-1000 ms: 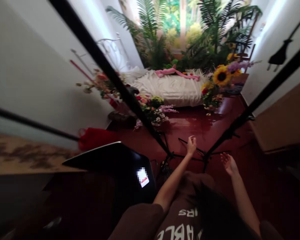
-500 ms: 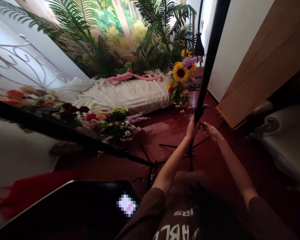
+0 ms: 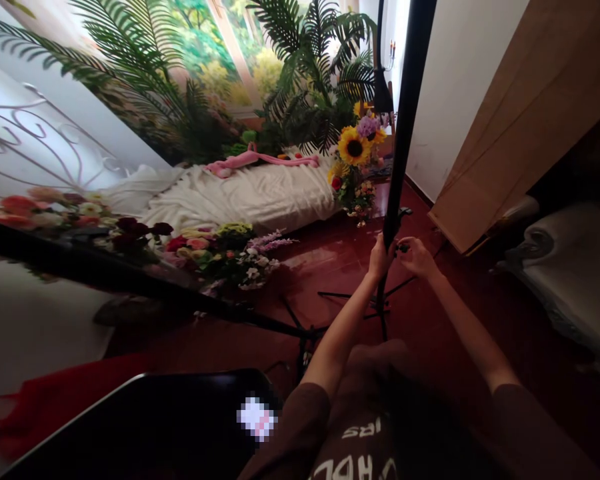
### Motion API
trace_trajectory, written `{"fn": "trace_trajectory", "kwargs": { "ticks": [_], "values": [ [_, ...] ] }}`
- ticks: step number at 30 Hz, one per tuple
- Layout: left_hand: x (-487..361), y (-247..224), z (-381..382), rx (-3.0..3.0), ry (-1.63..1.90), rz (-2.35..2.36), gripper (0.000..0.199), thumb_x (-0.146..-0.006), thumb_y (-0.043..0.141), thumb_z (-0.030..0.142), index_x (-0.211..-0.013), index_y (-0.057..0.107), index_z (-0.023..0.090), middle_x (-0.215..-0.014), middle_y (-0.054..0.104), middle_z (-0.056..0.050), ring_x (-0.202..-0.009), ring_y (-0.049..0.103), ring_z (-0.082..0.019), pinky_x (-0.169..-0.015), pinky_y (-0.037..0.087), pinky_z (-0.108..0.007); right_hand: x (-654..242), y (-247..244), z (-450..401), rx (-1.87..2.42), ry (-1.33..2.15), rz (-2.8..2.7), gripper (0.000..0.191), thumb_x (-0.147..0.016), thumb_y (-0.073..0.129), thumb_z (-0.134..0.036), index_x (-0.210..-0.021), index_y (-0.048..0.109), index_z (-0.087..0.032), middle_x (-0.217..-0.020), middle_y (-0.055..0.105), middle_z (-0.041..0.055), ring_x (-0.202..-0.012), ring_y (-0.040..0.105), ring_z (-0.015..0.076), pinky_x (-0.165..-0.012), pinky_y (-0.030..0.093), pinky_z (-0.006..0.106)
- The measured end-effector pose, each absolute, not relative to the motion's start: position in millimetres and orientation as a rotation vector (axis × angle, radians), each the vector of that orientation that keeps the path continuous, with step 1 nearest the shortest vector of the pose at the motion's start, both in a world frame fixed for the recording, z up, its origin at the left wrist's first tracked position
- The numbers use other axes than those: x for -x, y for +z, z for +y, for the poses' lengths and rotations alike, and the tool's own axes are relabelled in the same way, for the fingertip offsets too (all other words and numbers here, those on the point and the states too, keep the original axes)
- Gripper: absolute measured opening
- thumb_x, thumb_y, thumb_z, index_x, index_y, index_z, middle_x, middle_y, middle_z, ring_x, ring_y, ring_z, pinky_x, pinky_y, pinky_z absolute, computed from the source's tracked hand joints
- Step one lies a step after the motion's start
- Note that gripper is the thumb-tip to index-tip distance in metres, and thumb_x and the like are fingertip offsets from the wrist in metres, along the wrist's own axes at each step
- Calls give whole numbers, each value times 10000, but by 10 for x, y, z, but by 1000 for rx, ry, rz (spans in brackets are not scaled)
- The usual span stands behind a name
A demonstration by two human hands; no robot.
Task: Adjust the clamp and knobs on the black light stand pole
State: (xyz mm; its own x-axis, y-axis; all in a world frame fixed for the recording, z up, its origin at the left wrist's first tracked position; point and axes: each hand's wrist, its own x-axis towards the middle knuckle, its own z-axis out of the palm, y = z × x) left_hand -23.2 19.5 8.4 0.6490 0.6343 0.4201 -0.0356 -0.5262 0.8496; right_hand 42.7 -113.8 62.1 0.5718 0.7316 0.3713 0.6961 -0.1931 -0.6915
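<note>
Left hand (image 3: 380, 259) closed round the black tripod stand pole (image 3: 403, 133); right hand (image 3: 417, 258) pinches its collar knob (image 3: 403, 248). Risk: a loosened knob lets the pole drop or tip.

Strong, pale light from the far end, washing out the leafy backdrop (image 3: 220, 40) and the white wall (image 3: 455, 87). Soft glare across the glossy red floor (image 3: 325, 257). Deep shadow in the lower corners, with little detail. Heavy wide-angle bending toward the edges, most plain along the black stand pole (image 3: 405, 113). Dark hair (image 3: 420, 427) at the bottom edge soft, probably out of focus. Pixelated blur over the lit patch on the black panel (image 3: 257, 419).
</note>
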Motion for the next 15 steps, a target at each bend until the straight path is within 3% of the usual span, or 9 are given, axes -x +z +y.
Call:
{"fn": "trace_trajectory", "kwargs": {
  "ticks": [2, 4, 11, 15],
  "values": [
    [244, 100, 184, -1927, 911, 471, 319, -901, 525, 369, -1142, 509, 160, -866, 669, -74, -718, 637, -153, -638, 451, -234, -349, 593, -1100, 1870, 2, -1159, 539, -669, 712, -230, -1182, 547, -247, -1139, 604, 85, -1069, 538, 262, -970, 444, 422],
    [245, 102, 181, -1890, 911, 465, 310, -896, 534, 376, -1127, 516, 171, -860, 665, -62, -701, 627, -144, -632, 452, -233, -272, 566, -1003, 1812, -42, -1087, 542, -714, 712, -324, -1220, 530, -261, -1197, 585, 93, -1129, 514, 271, -982, 440, 428],
    [162, -19, 255, -1875, 916, 442, 278, -884, 528, 375, -1018, 590, 140, -839, 658, -84, -714, 608, -164, -710, 504, -294, -88, 682, -477, 1942, -154, -805, 364, -794, 626, -549, -953, 615, -222, -975, 663, 140, -1042, 577, 317, -996, 400, 481],
    [153, -55, 284, -1867, 951, 443, 275, -866, 539, 281, -1083, 581, 117, -830, 659, -101, -718, 612, -177, -709, 512, -300, -61, 873, -361, 1929, -134, -738, 383, -828, 565, -583, -902, 625, -213, -892, 690, 139, -947, 638, 302, -853, 484, 408]
  ]
}}
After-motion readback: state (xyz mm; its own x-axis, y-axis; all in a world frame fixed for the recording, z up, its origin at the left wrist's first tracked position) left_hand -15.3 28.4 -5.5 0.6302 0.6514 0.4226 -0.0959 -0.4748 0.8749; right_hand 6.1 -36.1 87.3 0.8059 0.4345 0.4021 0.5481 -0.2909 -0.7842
